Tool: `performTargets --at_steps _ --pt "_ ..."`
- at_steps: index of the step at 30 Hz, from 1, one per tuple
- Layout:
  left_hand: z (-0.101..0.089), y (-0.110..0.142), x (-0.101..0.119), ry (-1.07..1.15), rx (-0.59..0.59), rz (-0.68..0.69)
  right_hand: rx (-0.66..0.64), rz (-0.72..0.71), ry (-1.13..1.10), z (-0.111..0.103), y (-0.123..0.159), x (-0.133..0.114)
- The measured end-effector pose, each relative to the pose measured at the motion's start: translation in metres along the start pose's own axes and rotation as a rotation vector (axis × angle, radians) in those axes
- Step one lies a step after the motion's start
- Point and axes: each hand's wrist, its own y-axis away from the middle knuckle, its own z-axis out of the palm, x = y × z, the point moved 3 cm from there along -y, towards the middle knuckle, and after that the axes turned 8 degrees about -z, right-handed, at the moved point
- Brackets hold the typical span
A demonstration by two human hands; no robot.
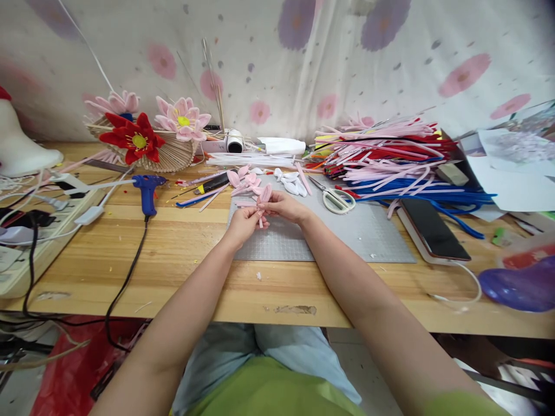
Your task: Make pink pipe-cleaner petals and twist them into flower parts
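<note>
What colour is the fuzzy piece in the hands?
The fuzzy piece is pale pink; the head view shows it best.

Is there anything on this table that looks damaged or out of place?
Yes. The wooden table looks damaged at its front edge: a rough, darker patch interrupts the smooth surface. A paler patch shows near the left end. A small white scrap lies loose before the grey cutting mat.
</note>
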Motion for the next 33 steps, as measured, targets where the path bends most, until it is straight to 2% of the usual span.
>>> performTargets --at_steps 3,9,12,15,18,20,23,25,27,33 --pt "-0.001 0.0 0.0 0.04 0.014 -0.02 0.04 -0.011 -0.04 -0.001 0.0 -0.002" --pt "-0.002 -0.003 -0.004 0.028 -0.011 -0.035 0.277 -0.094 -0.102 -0.008 -0.001 -0.005" --pt "0.0 -0.002 -0.004 0.032 -0.035 -0.03 0.322 -0.108 -0.138 -0.008 -0.005 -0.001" --pt "0.0 -0.003 -0.002 0.088 0.006 -0.051 0.387 -0.098 -0.106 -0.007 -0.01 0.007" --pt "-0.007 -0.007 0.003 0.242 0.099 -0.078 0.53 -0.197 0.104 -0.008 -0.012 0.009" --pt "-0.013 -0.01 0.006 0.356 0.13 -0.081 0.528 -0.327 0.359 -0.004 -0.01 0.004" --pt "-0.02 -0.013 0.008 0.439 0.124 -0.075 0.312 -0.471 0.743 0.011 -0.004 -0.004" --pt "-0.023 -0.012 0.009 0.435 0.134 -0.072 0.189 -0.524 0.915 0.02 0.0 -0.008" --pt "-0.023 -0.011 0.009 0.412 0.148 -0.06 0.165 -0.549 1.027 0.025 0.002 -0.011" --pt "-0.023 -0.012 0.006 0.295 0.18 0.036 0.296 -0.5 1.219 0.025 0.0 -0.009"
